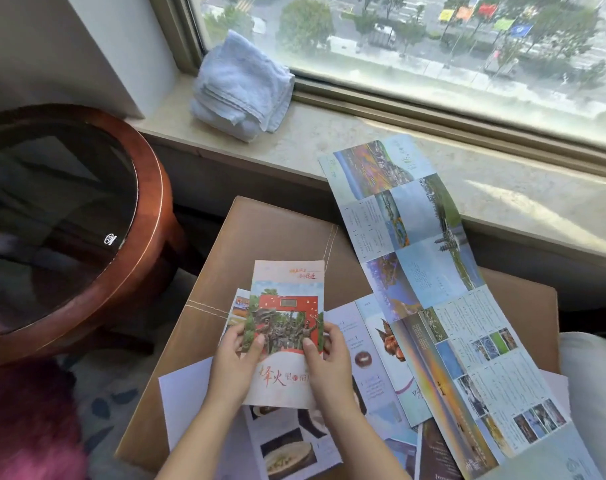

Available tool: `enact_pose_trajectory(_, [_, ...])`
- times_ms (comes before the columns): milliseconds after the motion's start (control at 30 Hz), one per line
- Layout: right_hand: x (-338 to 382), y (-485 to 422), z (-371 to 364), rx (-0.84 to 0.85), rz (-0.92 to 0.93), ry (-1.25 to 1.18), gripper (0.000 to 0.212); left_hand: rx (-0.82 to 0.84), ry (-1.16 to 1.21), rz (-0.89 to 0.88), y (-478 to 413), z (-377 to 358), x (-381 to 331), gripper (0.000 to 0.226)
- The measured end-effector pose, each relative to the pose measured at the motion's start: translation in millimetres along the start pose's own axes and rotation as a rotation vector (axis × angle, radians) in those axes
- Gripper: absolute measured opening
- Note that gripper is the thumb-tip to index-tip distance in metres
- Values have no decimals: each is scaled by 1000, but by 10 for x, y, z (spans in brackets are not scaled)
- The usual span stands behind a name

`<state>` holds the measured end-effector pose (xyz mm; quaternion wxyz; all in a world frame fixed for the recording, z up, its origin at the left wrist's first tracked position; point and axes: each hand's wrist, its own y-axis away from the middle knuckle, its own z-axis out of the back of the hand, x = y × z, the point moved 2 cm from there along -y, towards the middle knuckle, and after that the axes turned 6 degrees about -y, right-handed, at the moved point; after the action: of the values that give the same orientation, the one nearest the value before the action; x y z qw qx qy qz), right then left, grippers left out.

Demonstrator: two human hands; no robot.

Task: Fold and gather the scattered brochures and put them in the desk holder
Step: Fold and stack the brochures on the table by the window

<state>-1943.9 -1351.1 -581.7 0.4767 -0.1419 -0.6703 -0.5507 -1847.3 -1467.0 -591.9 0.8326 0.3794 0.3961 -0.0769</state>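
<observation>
A folded brochure (287,299) with a red gate photo and red brush lettering is held upright over a tan leather stool (260,230). My left hand (234,362) grips its left edge and my right hand (329,362) grips its right edge, thumbs on the cover. A long unfolded brochure (429,278) with landscape photos stretches from the window sill down across the stool. Other open brochures (370,368) with food photos lie flat under my hands, overlapping. No desk holder is in view.
A round wooden table with a dark glass top (52,216) stands at the left. A folded pale blue towel (242,88) lies on the stone window sill (502,188). Patterned carpet and something pink (28,427) show at the lower left.
</observation>
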Motion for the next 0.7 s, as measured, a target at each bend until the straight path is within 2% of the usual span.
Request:
enact_pose_trajectory(100, [116,-296,-193,-29,13,125,28,-88,-72,-48,-228,35,-152,44])
enact_pose_trajectory(233, [283,-616,-337,-195,193,598,40,-287,-185,-196,-559,103,-381,41])
enact_pose_trajectory(267, [307,-681,-360,-210,213,633,45,-326,-205,-196,-652,122,-394,41])
enact_pose_trajectory(367, [278,-858,-424,-161,191,604,57,-400,-296,-166,-836,137,-315,43])
enact_pose_trajectory(500, [126,-915,-500,-148,228,689,53,-391,-635,-175,-848,50,-93,61])
enact_pose_trajectory(700, [98,-860,-389,-130,352,609,52,-421,-679,-186,-785,-3,-116,63])
